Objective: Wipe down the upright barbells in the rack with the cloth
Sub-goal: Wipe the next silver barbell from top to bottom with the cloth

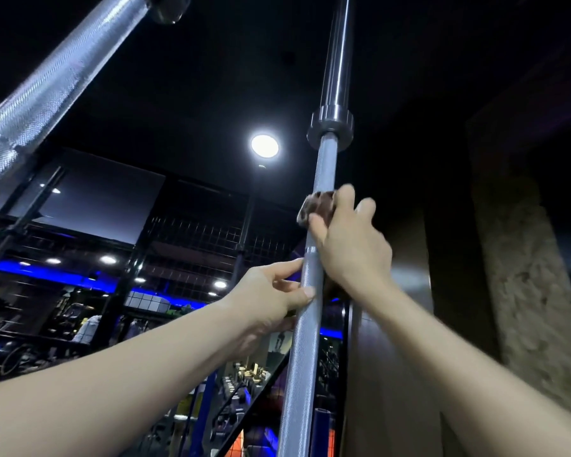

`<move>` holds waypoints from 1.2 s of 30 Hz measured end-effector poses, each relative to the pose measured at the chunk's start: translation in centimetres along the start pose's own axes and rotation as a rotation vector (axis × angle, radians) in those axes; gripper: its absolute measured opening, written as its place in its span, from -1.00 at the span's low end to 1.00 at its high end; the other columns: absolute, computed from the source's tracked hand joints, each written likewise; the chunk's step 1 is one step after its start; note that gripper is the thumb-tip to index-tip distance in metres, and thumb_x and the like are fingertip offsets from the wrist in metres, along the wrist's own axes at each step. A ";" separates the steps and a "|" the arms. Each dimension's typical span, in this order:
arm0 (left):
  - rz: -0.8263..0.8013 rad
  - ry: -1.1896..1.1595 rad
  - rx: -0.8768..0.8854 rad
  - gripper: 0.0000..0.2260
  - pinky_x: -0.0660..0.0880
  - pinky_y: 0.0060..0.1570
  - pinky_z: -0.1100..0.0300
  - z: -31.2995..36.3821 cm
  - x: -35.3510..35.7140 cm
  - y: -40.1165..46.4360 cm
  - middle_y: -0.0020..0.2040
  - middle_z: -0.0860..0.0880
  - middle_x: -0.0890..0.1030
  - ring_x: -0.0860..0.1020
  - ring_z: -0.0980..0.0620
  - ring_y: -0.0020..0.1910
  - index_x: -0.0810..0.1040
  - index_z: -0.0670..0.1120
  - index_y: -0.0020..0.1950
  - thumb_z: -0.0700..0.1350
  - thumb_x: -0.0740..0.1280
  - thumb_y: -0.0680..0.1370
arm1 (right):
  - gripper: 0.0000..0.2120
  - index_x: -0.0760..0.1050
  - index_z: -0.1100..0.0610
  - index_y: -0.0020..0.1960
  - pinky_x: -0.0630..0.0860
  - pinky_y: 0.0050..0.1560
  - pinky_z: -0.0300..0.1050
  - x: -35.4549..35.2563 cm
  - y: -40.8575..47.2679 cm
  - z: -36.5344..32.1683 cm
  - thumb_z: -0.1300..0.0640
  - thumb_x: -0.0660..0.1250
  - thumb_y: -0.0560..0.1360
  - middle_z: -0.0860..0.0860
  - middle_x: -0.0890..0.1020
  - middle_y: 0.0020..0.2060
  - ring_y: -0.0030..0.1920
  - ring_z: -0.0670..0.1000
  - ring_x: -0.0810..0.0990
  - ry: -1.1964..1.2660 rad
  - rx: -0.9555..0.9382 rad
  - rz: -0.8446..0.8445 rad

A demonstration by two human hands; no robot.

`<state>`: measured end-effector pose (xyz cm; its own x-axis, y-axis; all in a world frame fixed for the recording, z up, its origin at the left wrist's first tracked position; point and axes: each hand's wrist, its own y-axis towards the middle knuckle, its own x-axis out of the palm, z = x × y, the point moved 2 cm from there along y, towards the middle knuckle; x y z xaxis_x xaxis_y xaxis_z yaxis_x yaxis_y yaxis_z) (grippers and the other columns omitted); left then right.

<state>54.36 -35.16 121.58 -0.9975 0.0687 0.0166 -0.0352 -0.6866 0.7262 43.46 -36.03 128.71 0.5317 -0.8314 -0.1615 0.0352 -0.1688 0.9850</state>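
The barbell [305, 305] was silver-grey with a fine crosshatch pattern on its shaft and a smooth, darker grey collar above. The cloth [316, 206] on it was brown. Left of the barbell, a round lamp [264, 146] was white and strip lights [56, 270] were blue.

We note upright barbell [305, 324]: knurled steel shaft, collar and smooth sleeve above. Brown cloth [315, 207] wrapped against shaft below collar. Second barbell [47, 90] leans at upper left, knurled, apart from first.

No legible text, label, brand, number or sign anywhere in view
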 end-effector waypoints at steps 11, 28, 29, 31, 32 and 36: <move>0.029 0.017 -0.013 -0.60 0.56 -0.03 0.12 -0.3 0.3 0.3 -0.04 -0.15 0.49 0.51 0.01 -0.16 0.49 -0.04 0.32 -0.32 0.34 0.52 | -0.57 0.18 0.11 0.28 0.25 -0.17 -0.03 -1.3 5.6 -0.7 -0.12 0.20 0.57 0.15 0.33 0.19 -0.13 0.20 0.45 0.037 0.086 -0.008; 0.014 0.042 -0.137 -0.58 0.56 0.11 -0.04 -2.1 -0.2 -2.9 -0.03 -0.14 0.54 0.54 0.00 -0.10 0.47 -0.02 0.33 -0.32 0.34 0.52 | -0.55 0.17 0.11 0.28 0.27 -0.16 -0.03 -0.4 0.9 -0.1 -0.15 0.20 0.56 0.12 0.33 0.18 -0.04 0.26 0.52 0.109 0.124 -0.030; 0.019 0.049 -0.143 -0.60 0.56 0.09 -0.04 -2.3 -0.1 -3.1 -0.03 -0.14 0.55 0.54 0.00 -0.11 0.48 0.00 0.32 -0.31 0.33 0.53 | -0.56 0.18 0.10 0.27 0.27 -0.18 -0.03 0.0 -1.0 0.2 -0.15 0.19 0.56 0.11 0.32 0.15 -0.04 0.26 0.53 0.126 0.123 -0.028; 0.027 0.058 -0.143 -0.62 0.56 0.10 -0.10 -2.8 -0.2 -3.4 -0.02 -0.17 0.56 0.53 -0.03 -0.08 0.49 -0.01 0.33 -0.28 0.33 0.54 | -0.59 0.18 0.09 0.21 0.28 -0.22 -0.03 1.0 -5.6 0.5 -0.17 0.17 0.56 0.06 0.31 0.09 -0.07 0.24 0.51 0.147 0.100 -0.073; 0.032 0.058 -0.144 -0.62 0.55 0.10 -0.15 -2.9 -0.2 -3.5 -0.02 -0.18 0.55 0.53 -0.06 -0.07 0.48 -0.02 0.34 -0.27 0.32 0.55 | -0.62 0.17 0.07 0.16 0.28 -0.24 -0.03 1.1 -7.6 0.6 -0.18 0.17 0.56 0.04 0.31 0.06 -0.11 0.22 0.50 0.139 0.088 -0.115; 0.033 0.116 -0.111 -0.60 0.56 0.04 -0.19 -2.7 0.1 -3.7 0.10 -0.28 0.58 0.59 -0.15 0.04 0.44 -0.03 0.39 -0.26 0.31 0.56 | -0.65 0.14 0.03 0.07 0.28 -0.23 -0.04 0.3 -6.8 1.0 -0.19 0.18 0.55 0.00 0.28 0.00 -0.07 0.21 0.52 0.072 0.062 -0.118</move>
<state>54.26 -34.60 117.04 -0.9984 -0.0349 -0.0453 -0.0027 -0.7630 0.6463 42.56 -35.69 121.92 0.5866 -0.7638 -0.2691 0.0504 -0.2973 0.9535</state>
